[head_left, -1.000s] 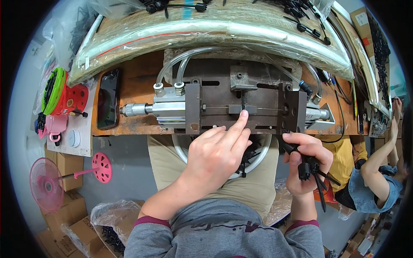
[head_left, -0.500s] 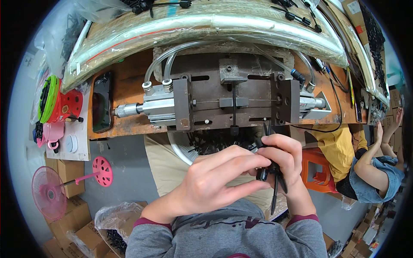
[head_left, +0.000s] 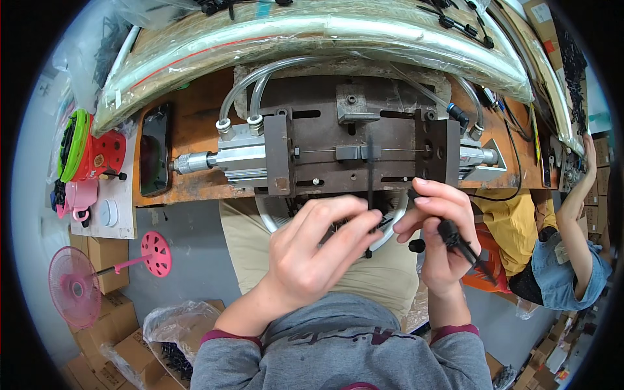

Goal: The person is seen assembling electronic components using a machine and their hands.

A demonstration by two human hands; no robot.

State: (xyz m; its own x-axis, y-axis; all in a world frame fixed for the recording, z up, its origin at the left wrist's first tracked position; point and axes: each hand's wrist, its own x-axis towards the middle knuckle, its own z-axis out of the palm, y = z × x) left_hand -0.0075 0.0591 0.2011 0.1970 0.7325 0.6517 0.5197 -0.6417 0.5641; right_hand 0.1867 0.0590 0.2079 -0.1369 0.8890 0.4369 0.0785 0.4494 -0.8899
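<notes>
My left hand (head_left: 318, 250) is closed, its thumb and fingers pinching a slim black rod (head_left: 370, 172) that stands up blurred in front of the machine's small metal block (head_left: 354, 153). My right hand (head_left: 445, 237) is curled around a black rod-like part with a thick collar (head_left: 448, 233); its thin end slants down to the right. A round black knob (head_left: 416, 246) shows beside that palm, and what it joins is hidden. Both hands are in front of the dark metal fixture (head_left: 354, 133), apart from each other, above my lap.
Air cylinders (head_left: 242, 162) with clear hoses flank the fixture on the wooden bench (head_left: 195, 117). A phone (head_left: 155, 149) lies at left. A plastic-covered ledge (head_left: 325, 32) runs behind. Left are a red basket (head_left: 107, 153) and pink fan (head_left: 75, 286). Another person (head_left: 562, 260) sits at right.
The black rod that lay across the fixture's block is out of it, in my left hand. My hands have moved apart; my right hand keeps the black parts and has shifted right.
</notes>
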